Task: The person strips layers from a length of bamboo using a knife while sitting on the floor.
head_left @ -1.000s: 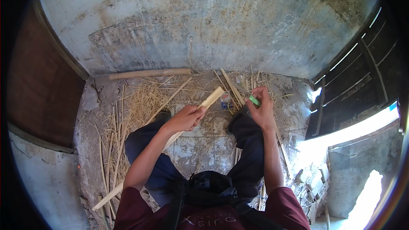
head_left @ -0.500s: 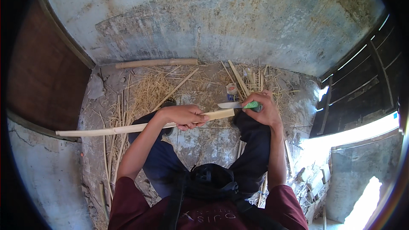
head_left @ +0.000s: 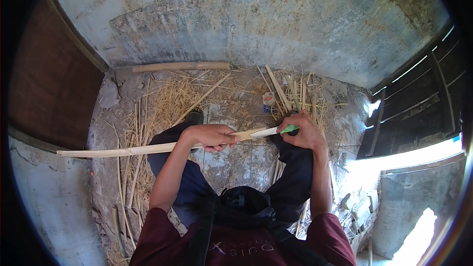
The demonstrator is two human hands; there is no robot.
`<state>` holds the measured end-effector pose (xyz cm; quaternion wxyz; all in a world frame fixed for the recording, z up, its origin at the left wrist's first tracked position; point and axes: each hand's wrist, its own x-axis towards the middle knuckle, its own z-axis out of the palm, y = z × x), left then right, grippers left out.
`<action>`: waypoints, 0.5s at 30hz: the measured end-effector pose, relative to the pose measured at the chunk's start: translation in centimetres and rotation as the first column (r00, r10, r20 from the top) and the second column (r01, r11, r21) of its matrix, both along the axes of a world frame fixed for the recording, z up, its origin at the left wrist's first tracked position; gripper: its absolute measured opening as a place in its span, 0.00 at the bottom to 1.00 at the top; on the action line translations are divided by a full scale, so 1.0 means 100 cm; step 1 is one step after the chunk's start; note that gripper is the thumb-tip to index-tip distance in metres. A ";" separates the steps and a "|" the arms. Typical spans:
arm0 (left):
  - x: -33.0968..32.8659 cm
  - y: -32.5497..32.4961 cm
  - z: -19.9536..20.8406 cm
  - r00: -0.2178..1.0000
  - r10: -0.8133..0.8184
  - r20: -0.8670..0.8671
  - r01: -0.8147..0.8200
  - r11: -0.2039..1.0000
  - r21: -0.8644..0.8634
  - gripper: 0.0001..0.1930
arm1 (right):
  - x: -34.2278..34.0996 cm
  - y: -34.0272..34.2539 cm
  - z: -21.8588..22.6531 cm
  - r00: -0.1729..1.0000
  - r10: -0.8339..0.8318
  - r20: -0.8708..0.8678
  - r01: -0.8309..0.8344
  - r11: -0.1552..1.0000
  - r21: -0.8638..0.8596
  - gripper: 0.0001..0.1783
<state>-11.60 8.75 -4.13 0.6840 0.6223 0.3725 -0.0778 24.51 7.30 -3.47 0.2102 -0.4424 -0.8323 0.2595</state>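
Note:
My left hand (head_left: 213,137) is closed around a long pale bamboo strip (head_left: 152,148), close to its right end. The strip runs from the far left across my left leg. In my right hand (head_left: 306,130) is a knife (head_left: 265,132) with a green handle, its blade pointing left. The blade lies against the right end of the strip, just beyond my left fingers. Part of the green handle is hidden under my right fingers.
Bamboo shavings (head_left: 173,97) pile on the floor behind my left leg. A bamboo pole (head_left: 181,67) lies along the wall (head_left: 276,29). Split bamboo strips (head_left: 279,87) lie beyond my right knee, beside a small packet (head_left: 268,99). Dark wooden boards (head_left: 411,108) stand at the right.
The knife blade, apart from the strip's end before, now rests against it and overlaps it. The strip has shifted slightly left and turned a little in my left hand.

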 end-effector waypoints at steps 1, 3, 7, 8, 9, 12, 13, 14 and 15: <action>0.002 0.000 0.000 1.000 -0.003 -0.017 0.004 1.000 0.026 0.26 | 0.000 0.001 -0.001 1.000 -0.006 0.014 0.005 1.000 0.017 0.10; 0.003 -0.001 0.005 0.999 -0.014 -0.038 0.017 0.997 0.073 0.27 | 0.000 0.002 -0.003 0.999 -0.015 0.039 0.013 0.999 0.050 0.12; 0.002 0.000 0.010 0.998 -0.032 -0.051 0.039 0.990 0.135 0.27 | -0.004 0.001 -0.002 0.997 -0.035 0.064 0.030 0.997 0.076 0.11; 0.001 0.001 0.010 0.998 -0.034 -0.051 0.041 0.988 0.146 0.28 | -0.006 0.001 -0.002 0.998 -0.025 0.057 0.020 0.996 0.089 0.11; 0.000 0.001 0.008 0.998 -0.032 -0.046 0.038 0.988 0.150 0.28 | -0.008 0.002 -0.003 0.999 -0.013 0.047 0.008 0.995 0.101 0.11; -0.002 0.001 0.003 0.999 -0.020 -0.029 0.024 0.988 0.152 0.27 | -0.010 0.003 -0.001 0.999 -0.010 0.034 0.006 0.995 0.096 0.10; -0.002 0.002 0.001 1.000 -0.012 -0.025 0.015 0.989 0.146 0.27 | -0.010 0.003 -0.002 0.999 -0.013 0.034 0.010 0.996 0.089 0.09; -0.002 0.002 0.000 1.000 -0.003 -0.020 0.006 0.990 0.140 0.26 | -0.010 0.004 -0.004 0.999 -0.016 0.034 0.013 0.997 0.082 0.09; -0.003 0.003 -0.001 1.000 -0.009 0.005 0.008 0.988 0.152 0.26 | -0.011 0.005 -0.003 0.999 -0.017 0.032 0.014 0.997 0.077 0.08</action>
